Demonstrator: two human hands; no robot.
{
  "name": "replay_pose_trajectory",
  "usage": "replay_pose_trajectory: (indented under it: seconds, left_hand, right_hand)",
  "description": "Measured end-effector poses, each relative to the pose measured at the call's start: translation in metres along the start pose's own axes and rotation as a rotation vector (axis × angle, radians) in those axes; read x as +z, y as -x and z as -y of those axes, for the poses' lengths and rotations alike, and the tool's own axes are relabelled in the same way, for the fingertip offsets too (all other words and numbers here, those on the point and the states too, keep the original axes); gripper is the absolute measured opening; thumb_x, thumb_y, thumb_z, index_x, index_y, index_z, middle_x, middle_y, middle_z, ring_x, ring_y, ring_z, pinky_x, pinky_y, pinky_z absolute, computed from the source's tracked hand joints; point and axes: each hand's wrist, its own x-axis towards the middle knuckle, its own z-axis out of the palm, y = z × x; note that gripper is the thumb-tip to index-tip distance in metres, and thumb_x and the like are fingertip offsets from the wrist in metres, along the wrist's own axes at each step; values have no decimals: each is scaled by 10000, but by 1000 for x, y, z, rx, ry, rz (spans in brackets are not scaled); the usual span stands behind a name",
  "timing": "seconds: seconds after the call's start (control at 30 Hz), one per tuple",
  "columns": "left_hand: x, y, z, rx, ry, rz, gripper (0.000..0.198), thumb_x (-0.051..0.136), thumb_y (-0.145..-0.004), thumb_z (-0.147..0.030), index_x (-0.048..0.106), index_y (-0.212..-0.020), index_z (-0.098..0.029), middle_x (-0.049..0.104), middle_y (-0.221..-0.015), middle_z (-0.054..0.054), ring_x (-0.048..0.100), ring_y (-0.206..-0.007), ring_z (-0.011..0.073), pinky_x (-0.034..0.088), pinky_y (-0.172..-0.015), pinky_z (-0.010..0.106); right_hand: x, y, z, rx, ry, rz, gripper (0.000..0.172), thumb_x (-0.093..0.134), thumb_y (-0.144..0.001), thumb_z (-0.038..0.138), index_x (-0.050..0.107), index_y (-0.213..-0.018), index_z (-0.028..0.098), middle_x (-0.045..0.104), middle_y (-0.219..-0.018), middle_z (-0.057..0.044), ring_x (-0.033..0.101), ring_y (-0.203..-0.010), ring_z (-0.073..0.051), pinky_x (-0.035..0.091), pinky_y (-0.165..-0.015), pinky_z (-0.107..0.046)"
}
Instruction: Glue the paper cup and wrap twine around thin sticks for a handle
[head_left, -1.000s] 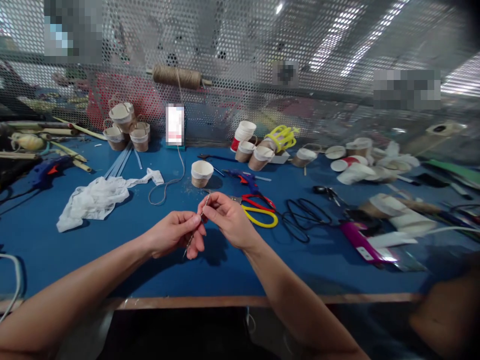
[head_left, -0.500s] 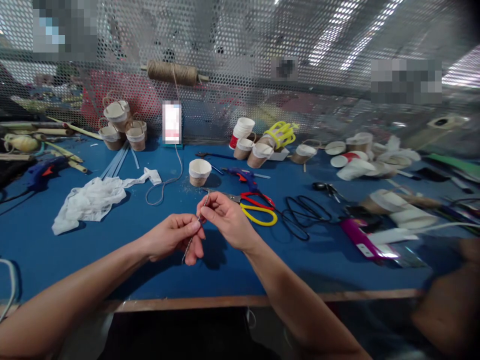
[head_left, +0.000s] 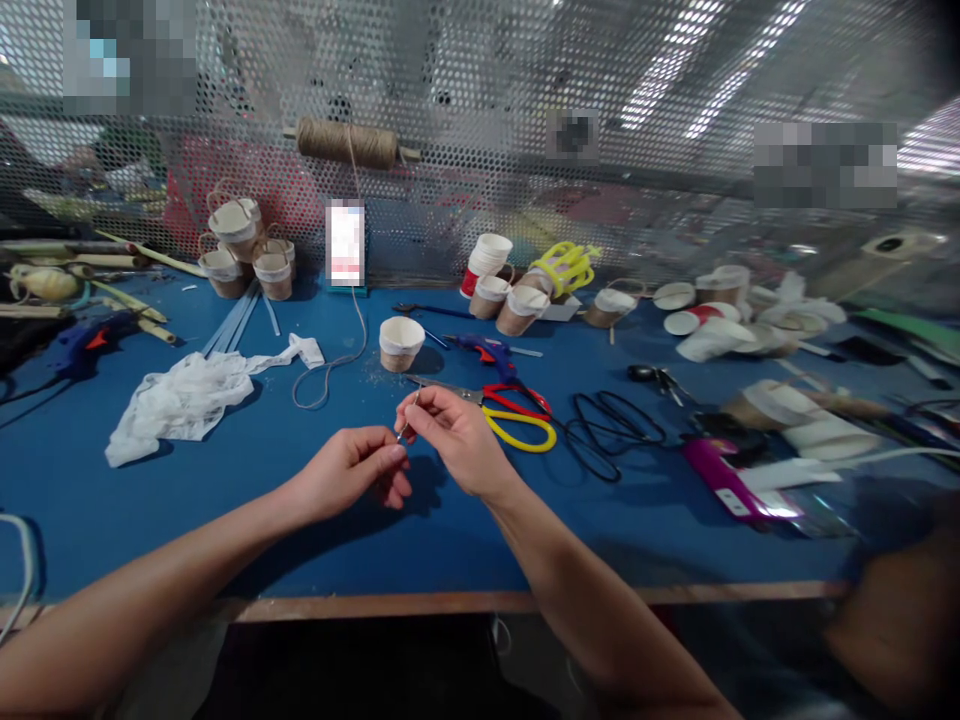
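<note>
Over the near middle of the table, my left hand (head_left: 351,472) and my right hand (head_left: 454,435) pinch a short twisted piece of twine (head_left: 406,430) between their fingertips. Only a little of the twine shows, between and just above the fingers. Just beyond the hands stands a small cup (head_left: 401,343), wrapped in brown twine with a white band round its rim. Scissors (head_left: 517,428) with one red and one yellow handle loop lie beside my right hand, their blades pointing left behind it.
White lace fabric (head_left: 187,400) lies left. A twine spool (head_left: 346,143) hangs on the mesh, its strand trailing to the table. Glue guns (head_left: 491,352) (head_left: 86,345), wrapped cups (head_left: 523,308), a black cable (head_left: 611,430) and a purple packet (head_left: 724,480) surround the work area. A person's blurred arm (head_left: 900,610) is at right.
The twine's lower end, which hung below my left fingers, no longer shows. My left fingers have curled in slightly. Both hands stay near the same spot.
</note>
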Motion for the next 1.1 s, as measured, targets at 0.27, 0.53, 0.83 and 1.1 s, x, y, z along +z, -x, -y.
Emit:
replay_pose_trajectory:
  seconds: [0.27, 0.53, 0.83, 1.1]
  left_hand:
    - [-17, -7, -12, 192, 50, -216, 162, 635, -722, -269, 601, -824, -148, 592, -670, -18, 510, -585, 83, 401, -573, 215]
    - [-16, -8, -11, 131, 315, -217, 177, 678, -685, -252, 538, -687, -144, 545, -548, -33, 517, -535, 86, 407, -559, 230]
    - [-16, -9, -12, 206, 332, -326, 179, 657, -683, -244, 503, -662, -156, 562, -575, -36, 501, -522, 70, 391, -541, 205]
    - [-18, -10, -11, 218, 321, -359, 162, 667, -687, -240, 534, -674, -148, 565, -578, -32, 509, -541, 66, 394, -556, 195]
  right_hand:
    - [3, 0, -6, 149, -145, 165, 178, 593, -763, 318, 604, -692, 155, 556, -592, 26, 459, -508, -62, 358, -504, -216]
    - [6, 2, -9, 277, -222, 227, 213, 577, -779, 348, 620, -734, 144, 570, -613, 18, 501, -518, -57, 371, -493, -200]
    - [9, 3, -5, 305, -155, 203, 142, 598, -756, 277, 634, -791, 144, 565, -590, 34, 512, -475, -50, 402, -473, -191]
    - [13, 4, -5, 258, -76, 126, 131, 567, -771, 278, 562, -797, 149, 585, -553, 39, 540, -429, -66, 418, -428, -189]
